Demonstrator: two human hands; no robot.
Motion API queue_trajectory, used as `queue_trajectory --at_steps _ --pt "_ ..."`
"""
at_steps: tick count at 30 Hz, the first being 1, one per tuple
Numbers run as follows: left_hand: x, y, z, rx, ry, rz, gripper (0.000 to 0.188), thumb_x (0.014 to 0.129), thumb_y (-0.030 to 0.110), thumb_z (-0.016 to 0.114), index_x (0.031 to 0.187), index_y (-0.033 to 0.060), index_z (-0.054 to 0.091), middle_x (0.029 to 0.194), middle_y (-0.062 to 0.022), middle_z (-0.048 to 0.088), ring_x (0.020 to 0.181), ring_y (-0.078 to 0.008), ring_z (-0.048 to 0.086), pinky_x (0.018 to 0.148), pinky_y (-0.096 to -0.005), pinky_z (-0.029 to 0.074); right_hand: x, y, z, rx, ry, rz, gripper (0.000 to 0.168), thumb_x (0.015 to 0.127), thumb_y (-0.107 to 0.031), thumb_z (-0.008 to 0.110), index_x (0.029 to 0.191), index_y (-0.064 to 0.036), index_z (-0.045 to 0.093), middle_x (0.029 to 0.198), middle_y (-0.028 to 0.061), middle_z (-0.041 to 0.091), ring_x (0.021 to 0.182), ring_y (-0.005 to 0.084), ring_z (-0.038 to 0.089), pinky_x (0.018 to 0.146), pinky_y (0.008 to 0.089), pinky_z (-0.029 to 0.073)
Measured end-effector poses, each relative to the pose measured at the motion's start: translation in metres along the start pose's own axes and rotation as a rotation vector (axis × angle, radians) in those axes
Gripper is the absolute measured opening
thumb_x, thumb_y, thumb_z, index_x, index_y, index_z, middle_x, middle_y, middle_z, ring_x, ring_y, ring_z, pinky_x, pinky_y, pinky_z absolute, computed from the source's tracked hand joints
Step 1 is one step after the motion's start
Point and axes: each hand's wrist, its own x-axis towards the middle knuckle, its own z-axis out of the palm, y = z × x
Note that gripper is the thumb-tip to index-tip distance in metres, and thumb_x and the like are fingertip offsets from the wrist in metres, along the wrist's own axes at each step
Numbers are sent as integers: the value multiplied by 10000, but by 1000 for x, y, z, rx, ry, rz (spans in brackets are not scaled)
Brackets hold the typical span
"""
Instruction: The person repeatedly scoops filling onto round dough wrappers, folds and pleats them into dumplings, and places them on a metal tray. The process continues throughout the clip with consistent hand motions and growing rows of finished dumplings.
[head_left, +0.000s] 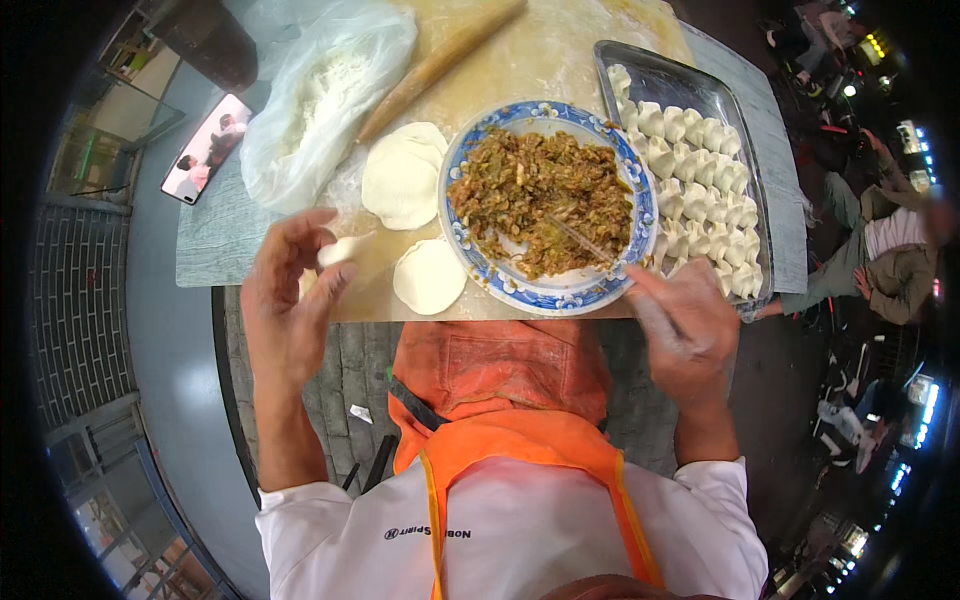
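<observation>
My left hand (289, 289), at the table's near edge, holds a piece of pale dough (345, 250) between thumb and fingers; its fingers hide part of it. My right hand (686, 319) grips a thin stick-like utensil (581, 238) whose far end rests in chopped filling (536, 187). The filling lies in a blue-and-white patterned plate (551, 301). Left of the plate are a stack of round dough wrappers (403, 176) and a separate wrapper (430, 277) nearer the edge. Rows of folded dumplings (701, 176) fill much of a metal tray (667, 67) at the right.
A wooden rolling pin (442, 67) lies diagonally behind the wrappers, beside a clear plastic bag of flour (326, 105). A phone (206, 148) with a lit screen lies at the left, near a dark container (206, 41). Beyond the table's right side, a person (896, 240) is in view.
</observation>
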Motion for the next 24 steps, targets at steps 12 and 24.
queue_trajectory --at_steps 12,24 --pt "-84 -8 78 -1049 -368 -658 242 947 28 762 1150 14 632 1085 -170 765 968 -245 765 857 -393 641 -8 -5 -5 94 -110 -4 290 773 48 820 1060 1 820 732 61 611 665 226 517 630 350 403" --pt "-71 31 101 -1273 -197 -638 505 1143 206 477 1556 -74 398 1523 -179 552 1404 -264 562 1208 -409 462 -42 -6 5 143 -61 -95 395 761 5 851 1148 -34 784 770 67 577 678 260 519 637 401 440"
